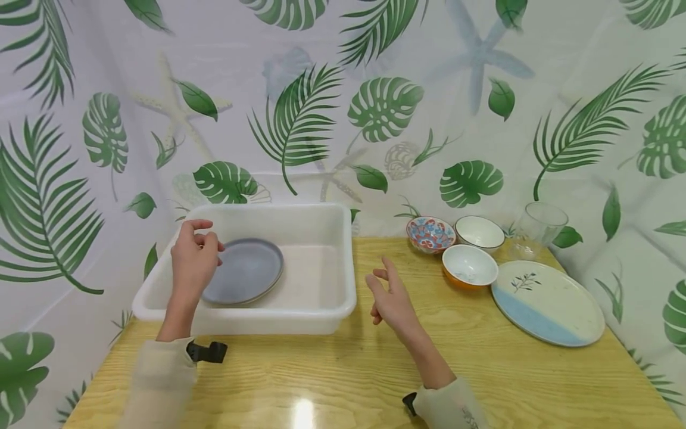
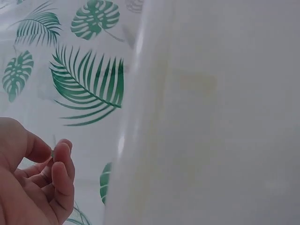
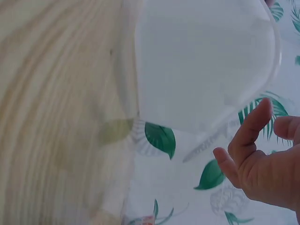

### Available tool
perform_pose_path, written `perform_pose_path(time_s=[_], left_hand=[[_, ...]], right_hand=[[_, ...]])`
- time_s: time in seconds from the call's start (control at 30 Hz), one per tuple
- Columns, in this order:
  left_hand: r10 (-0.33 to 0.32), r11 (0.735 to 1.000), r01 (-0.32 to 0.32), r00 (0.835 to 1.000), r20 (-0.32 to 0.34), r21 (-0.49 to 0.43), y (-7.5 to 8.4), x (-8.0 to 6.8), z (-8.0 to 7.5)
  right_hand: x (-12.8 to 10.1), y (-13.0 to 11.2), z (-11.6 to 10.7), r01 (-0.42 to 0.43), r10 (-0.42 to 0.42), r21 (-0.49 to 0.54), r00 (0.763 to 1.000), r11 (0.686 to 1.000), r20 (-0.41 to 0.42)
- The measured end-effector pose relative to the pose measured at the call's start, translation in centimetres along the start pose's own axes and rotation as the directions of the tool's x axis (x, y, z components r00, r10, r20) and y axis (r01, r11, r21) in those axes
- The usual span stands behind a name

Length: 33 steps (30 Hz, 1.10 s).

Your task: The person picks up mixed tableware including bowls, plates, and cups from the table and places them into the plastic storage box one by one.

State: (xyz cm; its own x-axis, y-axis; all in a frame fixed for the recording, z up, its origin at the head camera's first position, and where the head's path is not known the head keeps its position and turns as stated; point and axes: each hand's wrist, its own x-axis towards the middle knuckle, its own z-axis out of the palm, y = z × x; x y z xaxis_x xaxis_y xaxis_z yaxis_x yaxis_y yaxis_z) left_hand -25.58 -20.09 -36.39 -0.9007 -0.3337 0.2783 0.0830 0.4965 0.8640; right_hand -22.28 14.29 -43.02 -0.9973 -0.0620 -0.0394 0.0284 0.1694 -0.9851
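A white rectangular basin [image 1: 289, 322] stands on the left of the table, with a grey-blue plate [image 1: 243, 271] lying on its floor at the left; a lighter rim shows along the plate's lower edge. Over the basin's left part is my left hand [image 1: 194, 262], its fingers loosely bent and holding nothing that I can make out. The left wrist view shows that hand [image 2: 40, 173] with thumb and fingers close together. Just right of the basin, my right hand [image 1: 393, 301] hangs above the table with fingers apart and nothing in it. The right wrist view shows it [image 3: 258, 159] beside the basin's outer wall [image 3: 201, 65].
At the back right stand a red-and-blue patterned bowl [image 1: 431, 234], a white bowl with a dark rim [image 1: 479, 231], an orange-bottomed white bowl [image 1: 470, 266] and a clear glass [image 1: 538, 229]. A cream-and-blue oval plate [image 1: 546, 304] lies in front of the glass on the wooden table [image 1: 300, 369].
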Motion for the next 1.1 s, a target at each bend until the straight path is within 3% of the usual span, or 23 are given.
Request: perform_pose_path(time_s=[0.23, 0.37, 0.53, 0.77, 0.97, 1.1], left_hand=[[0.113, 0.985, -0.123, 0.99, -0.085, -0.12, 0.9, -2.6, 1.5], [0.183, 0.947, -0.21, 0.975, -0.127, -0.242, 1.5, -3.7, 2.1], [0.241, 0.887, -0.275, 0.961, -0.135, -0.372, 2.5, -4.9, 2.9], [0.316, 0.838, -0.356, 0.934, -0.165, -0.414, 3.2, -5.6, 3.8], [0.386, 0.815, -0.419, 0.908, -0.163, -0.401, 3.4, -5.9, 4.5], [0.412, 0.806, -0.433, 0.9, -0.143, -0.404, 3.7, -6.2, 4.8]], right_hand=[[0.1, -0.6, -3.0, -0.002, 0.001, -0.007, 0.998, 1.0, -0.058], [0.0, -0.9, -4.5, -0.013, 0.013, 0.002, 0.995, 1.0, -0.104], [-0.1, -0.9, -6.5, -0.022, 0.023, 0.009, 0.986, 1.0, -0.163], [-0.4, -1.3, -9.5, -0.062, 0.07, 0.042, 0.969, 0.997, -0.238], [-1.0, -1.4, -12.3, -0.075, 0.082, 0.035, 0.936, 0.997, -0.343], [-1.5, -1.3, -14.0, -0.073, 0.073, 0.015, 0.912, 0.997, -0.403]])
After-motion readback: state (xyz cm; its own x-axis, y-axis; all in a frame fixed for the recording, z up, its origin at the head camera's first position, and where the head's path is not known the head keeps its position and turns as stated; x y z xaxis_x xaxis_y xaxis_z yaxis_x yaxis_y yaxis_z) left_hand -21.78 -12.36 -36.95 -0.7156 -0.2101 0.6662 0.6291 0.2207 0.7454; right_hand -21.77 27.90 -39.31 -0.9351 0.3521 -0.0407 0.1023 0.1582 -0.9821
